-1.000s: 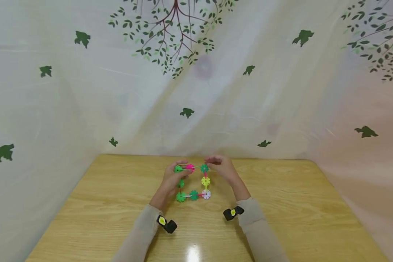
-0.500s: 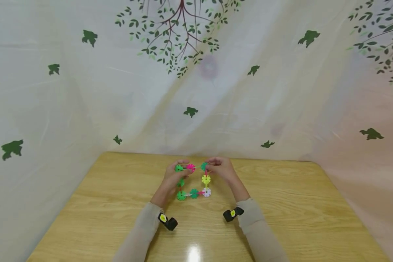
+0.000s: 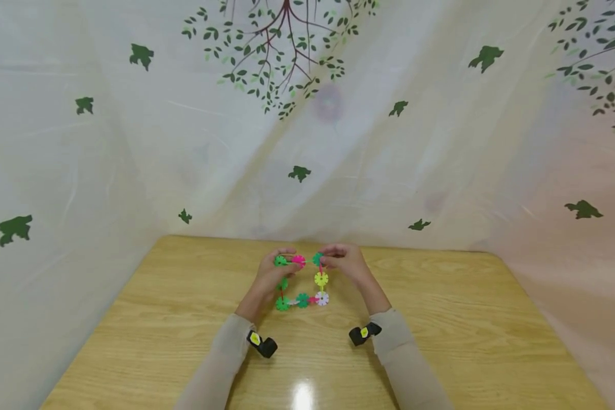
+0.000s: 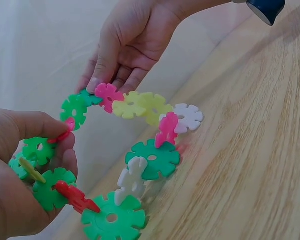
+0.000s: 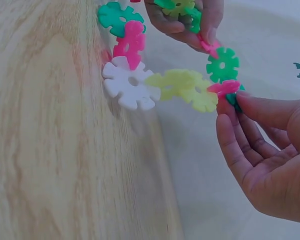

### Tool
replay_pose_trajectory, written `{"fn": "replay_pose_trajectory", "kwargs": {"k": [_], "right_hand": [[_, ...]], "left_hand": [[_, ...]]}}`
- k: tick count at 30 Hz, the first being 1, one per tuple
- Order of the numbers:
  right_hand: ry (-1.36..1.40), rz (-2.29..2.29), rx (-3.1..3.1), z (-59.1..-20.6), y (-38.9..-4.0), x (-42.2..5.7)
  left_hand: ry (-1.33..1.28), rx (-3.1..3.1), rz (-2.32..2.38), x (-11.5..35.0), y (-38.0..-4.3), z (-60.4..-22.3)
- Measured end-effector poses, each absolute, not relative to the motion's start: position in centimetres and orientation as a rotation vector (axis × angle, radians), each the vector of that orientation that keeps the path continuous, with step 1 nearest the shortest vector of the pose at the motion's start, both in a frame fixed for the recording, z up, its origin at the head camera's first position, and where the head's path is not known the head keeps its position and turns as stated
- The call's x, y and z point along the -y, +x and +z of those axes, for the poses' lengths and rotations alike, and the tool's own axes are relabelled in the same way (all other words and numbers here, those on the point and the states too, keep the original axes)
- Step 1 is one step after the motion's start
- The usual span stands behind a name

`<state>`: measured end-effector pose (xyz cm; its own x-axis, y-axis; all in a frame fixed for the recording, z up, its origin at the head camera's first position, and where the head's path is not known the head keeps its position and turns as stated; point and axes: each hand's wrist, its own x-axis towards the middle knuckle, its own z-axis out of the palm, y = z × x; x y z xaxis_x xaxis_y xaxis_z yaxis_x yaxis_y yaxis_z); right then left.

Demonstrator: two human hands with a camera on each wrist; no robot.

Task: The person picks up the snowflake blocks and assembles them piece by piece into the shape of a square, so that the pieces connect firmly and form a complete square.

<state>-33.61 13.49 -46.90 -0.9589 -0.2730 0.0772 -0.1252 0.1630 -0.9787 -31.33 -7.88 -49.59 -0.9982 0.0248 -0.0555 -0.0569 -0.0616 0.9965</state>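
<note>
Interlocking snowflake discs form a roughly square ring, held between both hands. My left hand pinches a pink snowflake disc between thumb and fingers at the ring's far side; several green discs lie against its palm and fingers. My right hand pinches a teal snowflake disc at the far right corner, thumb on top. A green disc stands between the two grips. Down the right side run a pink disc, yellow discs and a white disc. Fingertips partly hide the joints at both grips.
The near side has a teal disc, a white disc and a green corner disc, close to the wooden table. A printed curtain hangs behind the table's far edge. Black wrist cameras sit on both sleeves.
My right hand's fingers have come down from the teal disc's outer edge and now pinch it. The ring's near side has risen slightly in the head view. The left hand keeps its grip.
</note>
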Motion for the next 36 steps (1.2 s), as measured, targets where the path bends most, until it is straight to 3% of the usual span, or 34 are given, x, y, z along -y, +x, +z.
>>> {"fn": "replay_pose_trajectory", "kwargs": {"k": [36], "right_hand": [[-0.491,-2.033,-2.226,-48.0,-34.3,-13.6]], "left_hand": [[0.090,-2.163,2.230,7.8,-31.1,-49.6]]}}
